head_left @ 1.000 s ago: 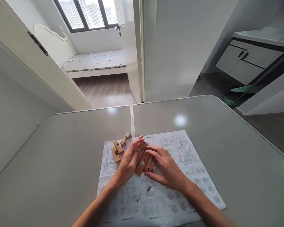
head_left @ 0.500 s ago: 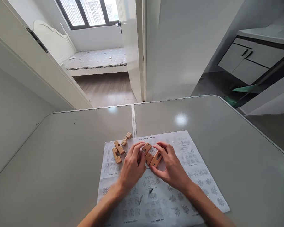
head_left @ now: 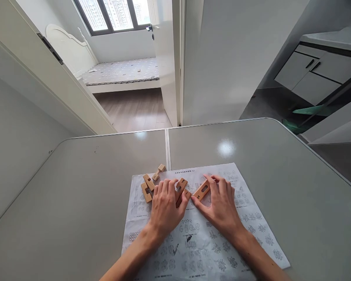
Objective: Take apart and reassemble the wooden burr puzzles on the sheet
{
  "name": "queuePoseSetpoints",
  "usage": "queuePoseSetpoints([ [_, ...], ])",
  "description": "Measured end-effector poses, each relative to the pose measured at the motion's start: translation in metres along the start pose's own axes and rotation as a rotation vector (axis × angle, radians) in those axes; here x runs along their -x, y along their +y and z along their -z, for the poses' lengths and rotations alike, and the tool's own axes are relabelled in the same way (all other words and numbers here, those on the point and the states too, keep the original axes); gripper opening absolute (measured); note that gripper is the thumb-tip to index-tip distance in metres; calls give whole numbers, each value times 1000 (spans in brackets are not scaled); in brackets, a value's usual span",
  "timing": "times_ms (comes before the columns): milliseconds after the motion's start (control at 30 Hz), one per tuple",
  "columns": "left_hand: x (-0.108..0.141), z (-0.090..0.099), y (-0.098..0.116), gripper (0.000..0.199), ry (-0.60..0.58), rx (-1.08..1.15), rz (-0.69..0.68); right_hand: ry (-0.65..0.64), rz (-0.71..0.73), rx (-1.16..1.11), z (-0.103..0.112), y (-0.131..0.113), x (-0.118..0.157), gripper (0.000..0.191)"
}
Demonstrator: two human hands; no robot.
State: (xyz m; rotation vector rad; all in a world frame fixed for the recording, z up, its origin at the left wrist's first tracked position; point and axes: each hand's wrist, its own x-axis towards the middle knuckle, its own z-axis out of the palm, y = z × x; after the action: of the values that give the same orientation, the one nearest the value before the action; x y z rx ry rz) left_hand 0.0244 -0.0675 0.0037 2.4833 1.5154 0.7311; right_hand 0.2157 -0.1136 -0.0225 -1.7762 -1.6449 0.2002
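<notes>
My left hand (head_left: 166,205) is closed around two notched wooden puzzle pieces. The upper piece (head_left: 182,182) bears a dark mark, and the lower piece (head_left: 187,194) lies beside it at my thumb; their far ends are hidden by my fingers. Between the thumb and fingers of my right hand (head_left: 222,205) is a slotted wooden puzzle piece (head_left: 202,190) marked with a number. A small gap separates it from the pieces on the left. Beneath both hands lies a printed sheet (head_left: 193,234) with rows of line drawings.
Left of my left hand lie loose notched wooden pieces (head_left: 146,193), with a small narrow-waisted piece (head_left: 155,176) at the sheet's upper edge. The grey table (head_left: 76,203) has a seam down its middle. Beyond it are an open door (head_left: 165,58) and a bed (head_left: 125,70).
My right hand has moved right with the slotted piece, pulling it apart from the other two. My left hand has turned over its pieces, fingers now covering more of them. The view has shifted slightly.
</notes>
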Motion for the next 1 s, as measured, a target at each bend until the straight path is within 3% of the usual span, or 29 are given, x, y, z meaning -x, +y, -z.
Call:
queuePoseSetpoints([
  [133, -1, 1, 0, 20, 5, 11, -15, -6, 4, -56, 3, -1, -2, 69],
  [433, 0, -1, -2, 32, 19, 30, -13, 6, -20, -164, 6, -2, -5, 62],
  [600, 0, -1, -2, 8, -19, 27, -25, -9, -16, -176, 6, -2, -4, 62],
  [700, -1, 0, -2, 4, -9, 41, -44, -15, -16, -189, 7, -3, -4, 63],
  [1000, 3, 6, -1, 12, 51, 346, -100, -22, 23, -312, 16, -13, -5, 61],
])
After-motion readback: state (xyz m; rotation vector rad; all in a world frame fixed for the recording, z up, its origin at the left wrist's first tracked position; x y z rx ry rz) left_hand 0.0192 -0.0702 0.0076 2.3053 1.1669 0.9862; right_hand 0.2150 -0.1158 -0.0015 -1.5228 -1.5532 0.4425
